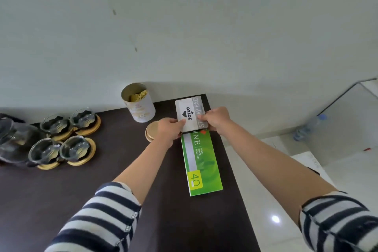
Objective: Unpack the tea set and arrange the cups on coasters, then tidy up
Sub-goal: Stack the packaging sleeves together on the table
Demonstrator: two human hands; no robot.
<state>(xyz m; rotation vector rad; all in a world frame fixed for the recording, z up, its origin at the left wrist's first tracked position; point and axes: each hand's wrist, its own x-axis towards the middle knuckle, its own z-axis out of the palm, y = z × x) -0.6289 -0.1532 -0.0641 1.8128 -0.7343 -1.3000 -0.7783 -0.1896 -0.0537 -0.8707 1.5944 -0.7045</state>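
Note:
Several glass cups (pixel 55 124) stand on round wooden coasters (pixel 90 129) at the left of the dark table (pixel 61 190), beside a glass teapot (pixel 14 139). At the far right corner, my left hand (pixel 168 129) and my right hand (pixel 214 118) grip a grey and white stamp pad box (pixel 189 108) by its near end, one on each side. The box lies over the far end of a green box (pixel 201 161). A round wooden lid (pixel 152 130) lies just left of my left hand.
An open white tin (pixel 139 106) with gold sachets inside stands against the wall behind the lid. The table's right edge drops to a white tiled floor (pixel 286 200). A plastic water bottle (pixel 308 127) stands on the floor at the right.

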